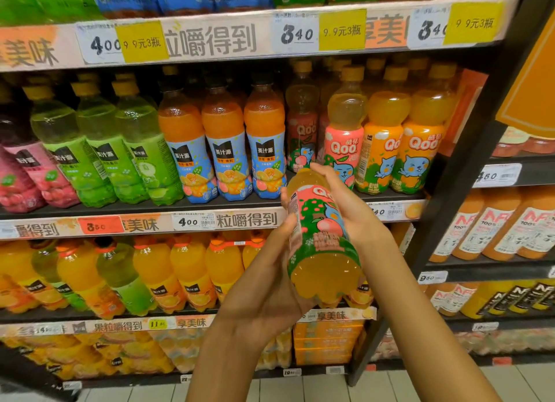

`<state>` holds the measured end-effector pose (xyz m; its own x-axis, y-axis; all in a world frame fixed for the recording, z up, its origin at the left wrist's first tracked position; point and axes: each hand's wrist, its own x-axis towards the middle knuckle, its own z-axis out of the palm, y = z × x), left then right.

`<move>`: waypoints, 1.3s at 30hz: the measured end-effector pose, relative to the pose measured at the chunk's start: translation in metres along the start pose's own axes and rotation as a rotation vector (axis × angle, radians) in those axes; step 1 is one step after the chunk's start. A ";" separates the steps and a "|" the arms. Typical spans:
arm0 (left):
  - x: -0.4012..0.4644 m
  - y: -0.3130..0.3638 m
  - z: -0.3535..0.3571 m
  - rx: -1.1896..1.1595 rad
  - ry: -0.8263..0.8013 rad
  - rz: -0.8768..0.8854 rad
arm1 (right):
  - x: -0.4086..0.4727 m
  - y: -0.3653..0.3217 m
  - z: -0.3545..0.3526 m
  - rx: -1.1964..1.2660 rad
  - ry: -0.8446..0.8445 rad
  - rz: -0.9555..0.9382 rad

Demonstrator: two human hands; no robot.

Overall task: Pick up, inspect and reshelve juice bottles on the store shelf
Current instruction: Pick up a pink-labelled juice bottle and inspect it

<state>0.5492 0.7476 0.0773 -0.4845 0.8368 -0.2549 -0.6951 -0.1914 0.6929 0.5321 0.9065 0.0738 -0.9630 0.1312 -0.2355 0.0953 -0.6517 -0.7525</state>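
I hold a Qoo peach juice bottle [319,239] in front of the shelves, tilted with its base toward me and its top pointing at the shelf. My left hand [270,278] cups it from the left and below, fingers curled round the label. My right hand [345,206] grips the upper part from the right. On the middle shelf [210,205] behind it is a gap at the front of the row, with another peach Qoo bottle [301,125] standing further back. A peach Qoo bottle [345,131] and orange Qoo bottles [420,137] stand to the right.
Left on the same shelf stand orange-blue label bottles [223,143], green bottles [99,149] and pink ones [27,173]. Larger orange bottles [192,269] fill the shelf below. A dark upright post [450,191] separates a neighbouring rack with NFC juice bottles [495,224]. Tiled floor lies below.
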 end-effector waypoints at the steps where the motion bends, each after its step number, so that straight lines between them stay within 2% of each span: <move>1: 0.000 -0.005 -0.007 -0.008 -0.086 0.029 | -0.001 -0.003 0.003 0.018 -0.004 -0.024; 4: 0.004 -0.012 -0.018 0.041 -0.167 0.042 | 0.000 -0.015 0.009 -0.028 0.015 -0.144; 9: 0.019 -0.020 -0.023 0.166 -0.103 0.109 | -0.005 -0.024 0.016 -0.112 -0.083 -0.282; 12: 0.022 -0.021 -0.026 0.302 -0.082 0.174 | -0.011 -0.024 0.015 -0.225 -0.087 -0.318; 15: 0.029 -0.024 -0.030 0.442 -0.043 0.244 | -0.016 -0.025 0.012 -0.257 -0.061 -0.395; 21: 0.052 -0.024 -0.036 0.696 0.055 0.521 | -0.022 -0.022 0.010 -0.348 0.113 -0.708; 23: 0.061 -0.029 -0.036 0.764 0.112 0.584 | -0.024 -0.018 0.012 -0.401 0.120 -0.775; 26: 0.072 -0.033 -0.038 0.851 0.227 0.714 | -0.031 -0.018 0.013 -0.569 -0.010 -0.860; 29: 0.078 -0.032 -0.042 0.859 0.272 0.813 | -0.040 -0.024 0.004 -0.732 -0.150 -0.839; 35: 0.088 -0.029 -0.043 0.847 0.336 0.926 | -0.048 -0.024 0.005 -0.793 -0.327 -0.837; 37: 0.091 -0.024 -0.044 0.807 0.337 0.963 | -0.051 -0.025 0.007 -0.873 -0.388 -0.870; 39: 0.092 -0.017 -0.045 0.743 0.274 0.926 | -0.054 -0.025 0.008 -0.935 -0.436 -0.898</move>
<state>0.4927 0.8049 0.0117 -0.7944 0.3863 0.4687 0.4027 -0.2426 0.8826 0.5799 0.9096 0.1105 -0.7672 -0.1196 0.6302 -0.6331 0.2989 -0.7140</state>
